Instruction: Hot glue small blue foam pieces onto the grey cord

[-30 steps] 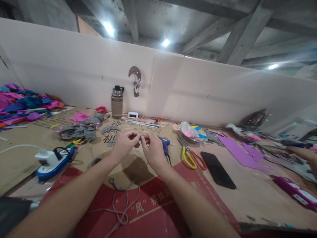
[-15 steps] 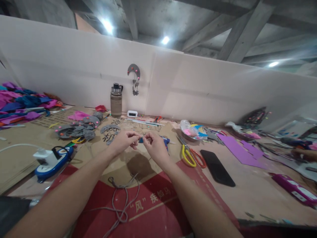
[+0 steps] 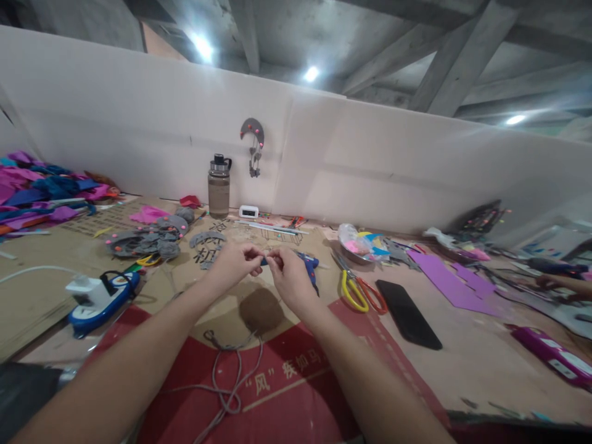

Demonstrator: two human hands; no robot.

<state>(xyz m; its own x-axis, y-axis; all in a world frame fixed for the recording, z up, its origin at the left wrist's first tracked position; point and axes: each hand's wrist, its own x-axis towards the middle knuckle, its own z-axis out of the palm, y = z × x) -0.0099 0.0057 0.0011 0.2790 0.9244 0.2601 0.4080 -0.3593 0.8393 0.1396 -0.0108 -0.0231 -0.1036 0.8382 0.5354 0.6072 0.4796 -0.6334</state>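
My left hand [image 3: 238,262] and my right hand [image 3: 289,271] meet over the cardboard, fingertips pinched together and almost touching. Whatever sits between them is too small and blurred to make out. Below lies a loosely looped grey cord [image 3: 226,391], spread over the red printed part of the cardboard [image 3: 296,394]. Whether it reaches up to my fingers I cannot tell. Just behind my right hand is a blue hot glue gun [image 3: 309,262], partly covered by it. Orange-and-yellow-handled scissors [image 3: 355,290] lie to the right.
Left are a blue power strip [image 3: 104,305] and grey felt pieces [image 3: 148,240]. A water bottle [image 3: 219,191] stands at the back. To the right lie a bowl of scraps [image 3: 361,246], a black phone [image 3: 407,314] and purple sheets [image 3: 453,283]. Another person's hand [image 3: 557,283] shows far right.
My fingertips have drawn slightly closer together, still pinched. The other person's hand at the far right has come further into view. The whole view has shifted a little.
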